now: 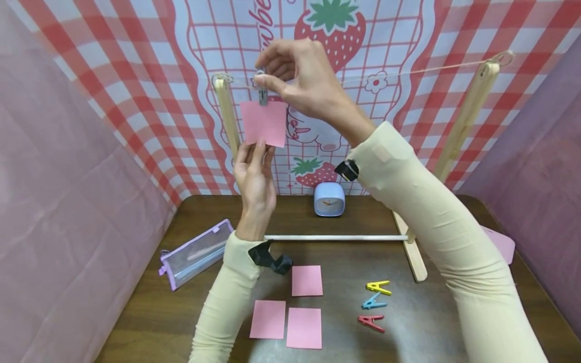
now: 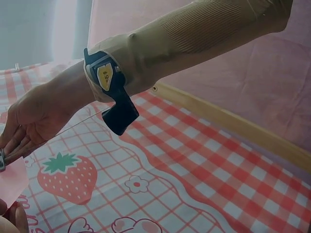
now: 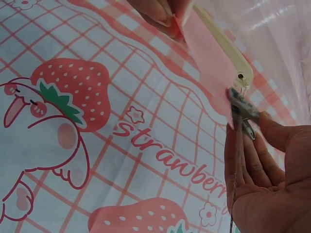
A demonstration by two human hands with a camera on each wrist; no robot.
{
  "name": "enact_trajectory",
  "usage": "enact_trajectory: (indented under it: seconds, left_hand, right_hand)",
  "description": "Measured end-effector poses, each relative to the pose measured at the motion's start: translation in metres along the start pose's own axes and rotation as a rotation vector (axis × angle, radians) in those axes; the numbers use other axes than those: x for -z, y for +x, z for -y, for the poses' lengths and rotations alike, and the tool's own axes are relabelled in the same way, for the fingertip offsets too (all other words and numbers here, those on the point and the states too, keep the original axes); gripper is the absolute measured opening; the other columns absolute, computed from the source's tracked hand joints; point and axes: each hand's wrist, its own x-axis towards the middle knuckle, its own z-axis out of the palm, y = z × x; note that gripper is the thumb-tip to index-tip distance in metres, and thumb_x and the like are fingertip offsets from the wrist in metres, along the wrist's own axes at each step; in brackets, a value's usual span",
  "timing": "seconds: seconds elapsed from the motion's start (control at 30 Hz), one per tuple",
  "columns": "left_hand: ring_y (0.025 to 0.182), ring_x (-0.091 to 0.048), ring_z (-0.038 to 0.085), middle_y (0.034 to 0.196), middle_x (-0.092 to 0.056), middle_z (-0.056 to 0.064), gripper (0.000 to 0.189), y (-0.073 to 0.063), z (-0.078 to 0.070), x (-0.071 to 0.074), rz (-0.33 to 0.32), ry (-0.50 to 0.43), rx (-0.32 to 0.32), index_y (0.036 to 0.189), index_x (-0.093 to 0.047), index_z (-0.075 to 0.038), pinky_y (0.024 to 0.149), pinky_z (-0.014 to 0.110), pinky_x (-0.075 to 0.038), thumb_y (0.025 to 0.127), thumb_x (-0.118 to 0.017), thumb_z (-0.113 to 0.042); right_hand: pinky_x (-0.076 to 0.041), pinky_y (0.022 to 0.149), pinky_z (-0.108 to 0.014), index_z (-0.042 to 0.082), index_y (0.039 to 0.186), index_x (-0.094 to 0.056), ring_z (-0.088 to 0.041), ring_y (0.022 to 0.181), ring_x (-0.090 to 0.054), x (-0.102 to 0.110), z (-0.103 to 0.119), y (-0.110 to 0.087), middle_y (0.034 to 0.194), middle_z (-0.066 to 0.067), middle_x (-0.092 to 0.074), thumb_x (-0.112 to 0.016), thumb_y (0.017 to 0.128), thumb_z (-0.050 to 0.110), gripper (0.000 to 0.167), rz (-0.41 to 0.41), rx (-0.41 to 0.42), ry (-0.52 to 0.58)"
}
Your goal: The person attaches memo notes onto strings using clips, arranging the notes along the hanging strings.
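Note:
A pink sticky note (image 1: 265,124) hangs upright at the string (image 1: 436,69), its top edge in a grey clothespin (image 1: 263,96). My right hand (image 1: 306,75) pinches that clothespin between thumb and fingers; the right wrist view shows the clothespin (image 3: 244,111) at the string and the note's edge. From below, my left hand (image 1: 256,181) pinches the note's lower edge between thumb and fingers. On the table lie three more pink notes (image 1: 307,280) and three clothespins: yellow (image 1: 379,287), blue (image 1: 374,301) and red (image 1: 371,321).
Two wooden posts (image 1: 467,121) carry the string, with a white rod (image 1: 336,237) low between them. A blue clock (image 1: 329,199) stands by the back cloth. To the left lies a clear pouch with purple edges (image 1: 197,254); a pink object (image 1: 499,244) sits partly behind my right sleeve.

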Motion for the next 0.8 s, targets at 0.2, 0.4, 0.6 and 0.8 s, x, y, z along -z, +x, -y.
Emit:
enact_trajectory:
  seconds: [0.2,0.4,0.6,0.8]
  left_hand:
    - [0.091,-0.068,0.013,0.098,-0.069,0.003,0.02,0.0002,-0.0016,0.0006,0.008,-0.013,0.004,0.102,-0.068,-0.008,0.089,0.022,-0.061,0.104,-0.054,0.005]
    - [0.091,-0.069,0.012,0.097,-0.069,0.003,0.021,0.0009,-0.0024,0.0005,0.021,-0.017,0.008,0.102,-0.069,-0.009,0.089,0.021,-0.062,0.104,-0.053,0.005]
    - [0.089,-0.069,0.012,0.093,-0.071,0.001,0.021,0.0017,-0.0011,0.0009,0.028,-0.034,0.005,0.1,-0.071,-0.009,0.088,0.022,-0.062,0.103,-0.055,0.005]
    - [0.088,-0.07,0.011,0.093,-0.072,0.002,0.023,0.0022,-0.0013,0.0004,0.024,-0.032,0.01,0.099,-0.071,-0.009,0.088,0.022,-0.062,0.104,-0.054,0.005]
  right_hand:
    - [-0.06,0.087,-0.02,0.003,0.119,-0.073,-0.01,0.088,-0.071,-0.0012,-0.0005,-0.0014,0.105,-0.008,-0.077,-0.08,0.094,0.023,0.032,-0.007,-0.016,0.03]
    - [-0.06,0.089,-0.021,0.003,0.121,-0.073,-0.012,0.092,-0.073,-0.0018,-0.0024,-0.0033,0.109,-0.009,-0.078,-0.08,0.093,0.026,0.036,-0.016,-0.006,0.045]
    - [-0.06,0.09,-0.021,0.004,0.122,-0.073,-0.012,0.094,-0.074,-0.0021,-0.0029,-0.0035,0.11,-0.009,-0.078,-0.08,0.094,0.026,0.036,-0.016,0.0,0.045]
    - [-0.059,0.092,-0.02,0.004,0.125,-0.072,-0.012,0.097,-0.074,-0.002,-0.0033,-0.0036,0.113,-0.008,-0.078,-0.078,0.095,0.027,0.038,-0.008,0.012,0.028]
